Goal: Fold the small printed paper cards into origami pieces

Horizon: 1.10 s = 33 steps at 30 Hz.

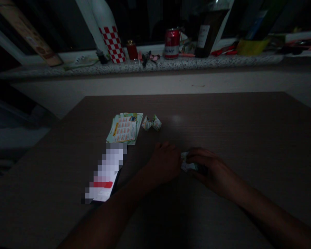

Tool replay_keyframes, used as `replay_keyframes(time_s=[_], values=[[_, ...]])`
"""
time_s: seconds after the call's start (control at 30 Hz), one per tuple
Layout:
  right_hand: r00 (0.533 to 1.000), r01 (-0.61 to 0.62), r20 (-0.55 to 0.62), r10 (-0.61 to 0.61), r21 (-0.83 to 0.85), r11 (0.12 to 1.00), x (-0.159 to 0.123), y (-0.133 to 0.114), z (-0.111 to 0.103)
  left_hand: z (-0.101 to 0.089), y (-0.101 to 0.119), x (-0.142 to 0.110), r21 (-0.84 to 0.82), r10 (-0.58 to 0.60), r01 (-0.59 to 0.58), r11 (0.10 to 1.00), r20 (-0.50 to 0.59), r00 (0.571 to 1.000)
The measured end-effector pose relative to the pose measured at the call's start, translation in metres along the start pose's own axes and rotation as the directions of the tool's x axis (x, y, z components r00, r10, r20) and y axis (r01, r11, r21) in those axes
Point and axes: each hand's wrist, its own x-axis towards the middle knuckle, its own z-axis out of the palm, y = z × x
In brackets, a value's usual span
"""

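Note:
A small piece of folded printed paper (186,163), whitish green, lies low at the tabletop between my two hands. My left hand (165,162) is closed, knuckles up, with the paper's left edge at its thumb side; its fingertips are mostly hidden. From the right, my right hand (208,167) curves over the paper, thumb near and fingers far, gripping its right part. Just beyond my left hand stands a folded paper shape (152,123) like a bow, with two pointed ends. Left of it lies a stack of printed paper sheets (124,128) with rows of orange print.
A phone (103,176) with a lit, blurred screen lies left of my left forearm on the dark wooden table (235,121). Along the granite sill (145,65) stand a red-and-white checkered bottle (111,38), a red can (172,43) and a dark bottle (206,34). The light is dim.

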Motion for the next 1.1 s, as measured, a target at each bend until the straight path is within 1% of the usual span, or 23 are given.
replay_keyframes(time_s=[0.2,0.37,0.47,0.63,0.8,1.0,1.1], values=[[0.999,0.033,0.031,-0.030,-0.098,0.995,-0.001,0.001,-0.001,-0.001,0.000,0.001,0.000,-0.001,0.001,1.000,0.017,1.000],[0.996,0.035,0.088,-0.021,-0.158,0.987,0.001,0.000,-0.003,-0.003,0.002,0.002,0.017,-0.009,0.009,1.000,0.015,1.000],[0.994,0.031,0.106,-0.013,-0.168,0.985,0.004,0.000,-0.005,-0.005,0.003,0.002,0.016,-0.022,0.021,1.000,0.036,0.999],[0.996,0.042,0.078,-0.032,-0.125,0.991,0.007,0.005,-0.005,-0.005,0.003,0.001,0.014,-0.025,0.024,1.000,0.023,0.999],[0.999,0.009,0.038,-0.006,-0.089,0.996,0.009,0.007,-0.001,-0.001,0.003,0.000,0.018,-0.014,0.014,1.000,-0.009,1.000],[1.000,-0.018,0.016,0.020,-0.134,0.991,0.010,0.003,0.002,-0.002,0.002,0.001,0.007,-0.011,0.011,1.000,0.007,1.000],[1.000,-0.012,0.017,0.015,-0.144,0.989,0.008,0.003,0.001,-0.002,0.002,0.001,0.006,-0.013,0.013,1.000,0.010,1.000]])
